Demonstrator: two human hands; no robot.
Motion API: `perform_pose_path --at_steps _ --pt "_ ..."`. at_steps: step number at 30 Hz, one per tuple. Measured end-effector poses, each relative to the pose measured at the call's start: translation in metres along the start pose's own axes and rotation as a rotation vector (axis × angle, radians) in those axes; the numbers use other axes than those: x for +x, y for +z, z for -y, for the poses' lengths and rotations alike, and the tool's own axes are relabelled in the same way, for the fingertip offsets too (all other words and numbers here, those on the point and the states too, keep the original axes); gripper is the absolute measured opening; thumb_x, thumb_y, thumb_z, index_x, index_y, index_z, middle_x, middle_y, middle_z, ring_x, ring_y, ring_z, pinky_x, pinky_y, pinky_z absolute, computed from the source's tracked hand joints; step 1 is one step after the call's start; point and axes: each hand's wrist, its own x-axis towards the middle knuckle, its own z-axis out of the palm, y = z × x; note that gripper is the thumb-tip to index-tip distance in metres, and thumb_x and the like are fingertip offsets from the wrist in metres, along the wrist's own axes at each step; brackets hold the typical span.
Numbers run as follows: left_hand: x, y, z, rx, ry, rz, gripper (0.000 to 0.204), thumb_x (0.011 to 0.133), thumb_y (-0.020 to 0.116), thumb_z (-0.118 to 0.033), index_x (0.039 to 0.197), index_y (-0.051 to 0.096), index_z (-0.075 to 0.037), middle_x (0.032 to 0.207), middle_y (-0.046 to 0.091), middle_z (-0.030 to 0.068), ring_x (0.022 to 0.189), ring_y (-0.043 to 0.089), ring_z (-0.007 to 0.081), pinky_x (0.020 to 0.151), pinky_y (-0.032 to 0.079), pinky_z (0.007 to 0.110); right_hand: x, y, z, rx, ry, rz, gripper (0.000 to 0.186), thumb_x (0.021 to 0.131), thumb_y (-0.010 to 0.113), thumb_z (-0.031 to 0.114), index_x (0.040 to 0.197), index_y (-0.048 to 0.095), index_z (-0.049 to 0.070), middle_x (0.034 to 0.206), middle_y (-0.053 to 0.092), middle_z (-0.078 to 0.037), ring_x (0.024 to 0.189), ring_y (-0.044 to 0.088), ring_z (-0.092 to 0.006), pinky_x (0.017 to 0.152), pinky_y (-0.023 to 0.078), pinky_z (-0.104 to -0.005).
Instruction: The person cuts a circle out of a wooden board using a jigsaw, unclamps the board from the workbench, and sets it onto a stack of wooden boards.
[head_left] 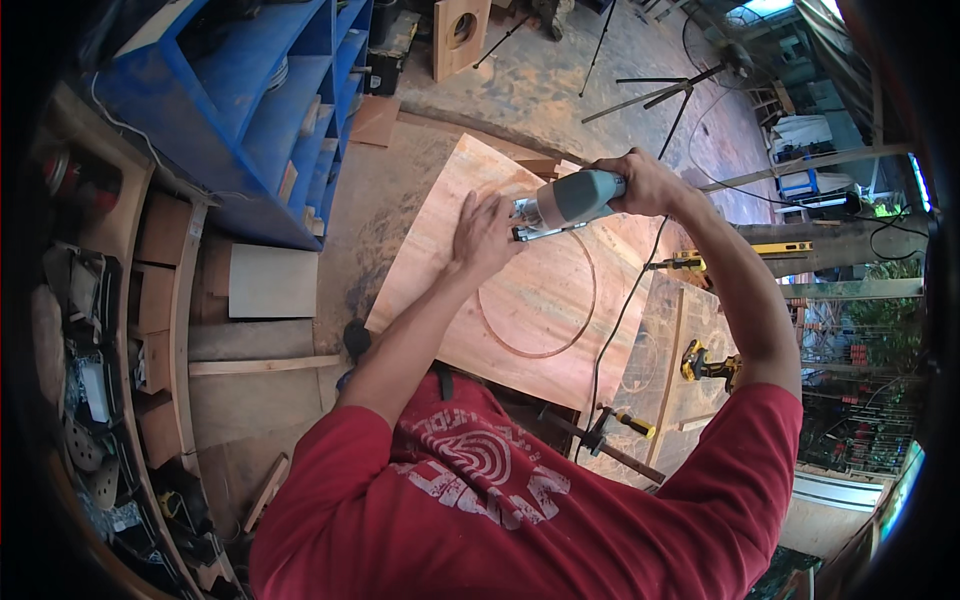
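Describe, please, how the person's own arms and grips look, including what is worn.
Both arms are bare below short red sleeves. The red shirt carries pale print with concentric arcs. The left grip and right grip are ungloved human hands.

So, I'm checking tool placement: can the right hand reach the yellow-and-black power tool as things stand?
Probably not just now: the right hand holds the jigsaw. Freed, it likely could; nothing visible blocks the yellow-and-black power tool.
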Motion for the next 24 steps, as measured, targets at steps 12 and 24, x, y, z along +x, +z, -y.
perform_pose_path --at_steps 12,24 --pt "-0.001 -0.008 -0.002 0.015 0.006 0.008 0.067 0.071 0.096 -0.022 0.119 0.053 -0.005 0.113 0.070 0.0127 0.125 0.061 0.0336 0.123 0.028 0.056 0.001 0.003 0.000 0.017 0.009 -0.015 0.059 0.069 0.081 0.010 0.128 0.075 0.014 0.102 0.079 -0.015 0.093 0.076 -0.0352 0.083 0.060 -0.0439" --pt "-0.006 -0.012 -0.005 0.022 0.006 -0.045 0.064 0.069 0.096 -0.021 0.115 0.054 -0.005 0.108 0.068 0.0108 0.119 0.061 0.0325 0.120 0.031 0.057 0.005 0.003 0.004 -0.009 -0.022 -0.010 0.058 0.070 0.081 0.009 0.128 0.075 0.011 0.103 0.080 -0.015 0.095 0.077 -0.0346 0.085 0.061 -0.0431"
